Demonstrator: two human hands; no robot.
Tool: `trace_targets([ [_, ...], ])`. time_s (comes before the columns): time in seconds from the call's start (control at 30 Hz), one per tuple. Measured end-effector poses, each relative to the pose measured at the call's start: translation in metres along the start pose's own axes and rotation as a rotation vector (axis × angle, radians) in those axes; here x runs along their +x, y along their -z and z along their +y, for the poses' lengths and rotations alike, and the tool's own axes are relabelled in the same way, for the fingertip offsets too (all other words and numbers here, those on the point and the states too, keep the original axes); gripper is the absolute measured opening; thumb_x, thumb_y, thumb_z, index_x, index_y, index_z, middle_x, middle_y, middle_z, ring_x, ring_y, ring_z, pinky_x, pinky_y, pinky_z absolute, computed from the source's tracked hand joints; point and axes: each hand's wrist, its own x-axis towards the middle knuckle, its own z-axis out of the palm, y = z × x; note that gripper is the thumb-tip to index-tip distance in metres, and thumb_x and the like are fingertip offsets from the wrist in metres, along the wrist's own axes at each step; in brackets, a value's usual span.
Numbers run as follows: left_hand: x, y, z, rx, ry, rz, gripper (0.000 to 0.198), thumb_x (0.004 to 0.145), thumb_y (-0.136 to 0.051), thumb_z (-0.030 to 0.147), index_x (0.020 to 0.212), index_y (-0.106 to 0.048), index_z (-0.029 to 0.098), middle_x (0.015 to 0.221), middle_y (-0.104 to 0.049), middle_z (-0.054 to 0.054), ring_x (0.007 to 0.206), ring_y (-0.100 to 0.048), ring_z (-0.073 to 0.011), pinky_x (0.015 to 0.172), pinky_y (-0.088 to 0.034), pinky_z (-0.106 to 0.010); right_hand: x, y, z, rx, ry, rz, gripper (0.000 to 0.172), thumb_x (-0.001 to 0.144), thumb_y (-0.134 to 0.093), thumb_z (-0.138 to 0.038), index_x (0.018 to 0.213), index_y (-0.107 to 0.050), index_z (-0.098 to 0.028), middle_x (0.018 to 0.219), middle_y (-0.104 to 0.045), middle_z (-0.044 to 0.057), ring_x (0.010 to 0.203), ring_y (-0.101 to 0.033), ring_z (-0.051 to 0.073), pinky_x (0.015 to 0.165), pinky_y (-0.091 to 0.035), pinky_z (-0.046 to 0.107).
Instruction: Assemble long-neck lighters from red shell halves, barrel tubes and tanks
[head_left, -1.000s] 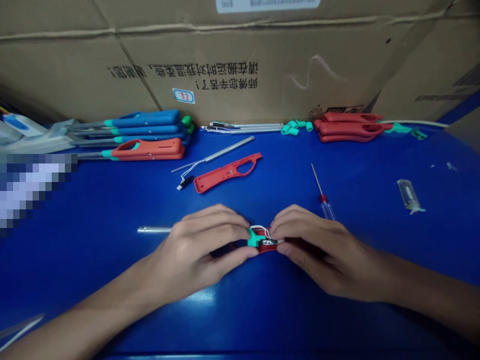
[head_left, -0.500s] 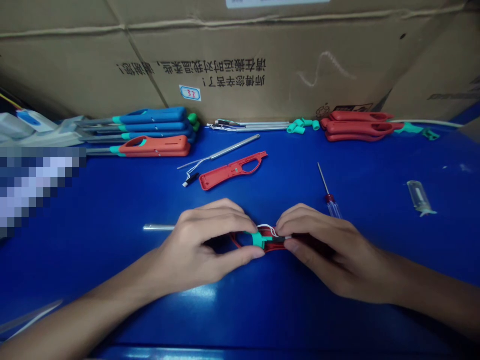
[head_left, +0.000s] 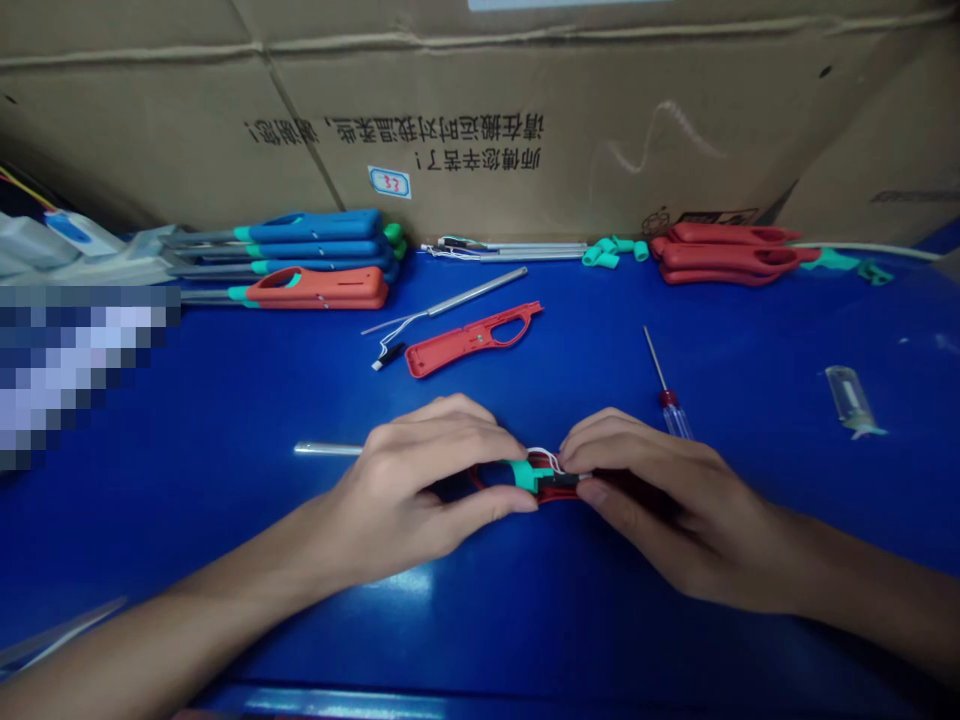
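Note:
A red lighter-handle half [head_left: 559, 494] lies on the blue table, partly hidden under my fingers. My left hand [head_left: 442, 465] pinches a green trigger [head_left: 531, 474] in that shell between thumb and fingers. Thumb and fingertips of my right hand [head_left: 660, 490] grip one end of a black igniter [head_left: 559, 480], which butts up against the trigger. Two thin white wires [head_left: 543, 456] loop up above it. From behind my left hand a metal tube [head_left: 328, 449] sticks out to the left.
Beyond my hands lie another red shell half [head_left: 474, 340] and a wired metal tube [head_left: 476, 292]. A screwdriver [head_left: 667, 395] lies near my right hand. Assembled lighters [head_left: 315, 248], green caps [head_left: 615, 250] and red handles [head_left: 731, 252] line the cardboard box [head_left: 465, 90].
The whole view has shifted slightly, so things appear a little further right. My left fingertips sit a touch further over the green trigger. My right hand keeps its hold.

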Motion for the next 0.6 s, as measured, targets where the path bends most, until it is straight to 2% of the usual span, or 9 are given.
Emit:
trace_targets([
  [0.37, 0.0013, 0.0002, 0.0012, 0.029, -0.004, 0.005, 0.026, 0.076, -0.078, 0.015, 0.099, -0.069, 0.015, 0.086, -0.074, -0.006, 0.081, -0.066, -0.0169, 0.076, -0.059, -0.032, -0.0018, 0.0020, -0.0009, -0.019, 0.001, 0.000, 0.023, 0.093, -0.050, -0.009, 0.113, -0.056, -0.019, 0.100, -0.062, 0.007, 0.097, -0.059, 0.017, 0.083, -0.052, 0.032],
  [0.6, 0.0010, 0.0000, 0.0003, 0.047, 0.009, -0.009, 0.023, 0.077, -0.077, 0.017, 0.098, -0.068, 0.016, 0.086, -0.074, -0.006, 0.081, -0.066, -0.0174, 0.075, -0.058, -0.033, 0.0001, 0.0011, -0.0010, -0.017, 0.001, -0.004, 0.023, 0.093, -0.050, -0.009, 0.113, -0.057, -0.018, 0.100, -0.063, 0.007, 0.097, -0.059, 0.017, 0.084, -0.052, 0.032],
])
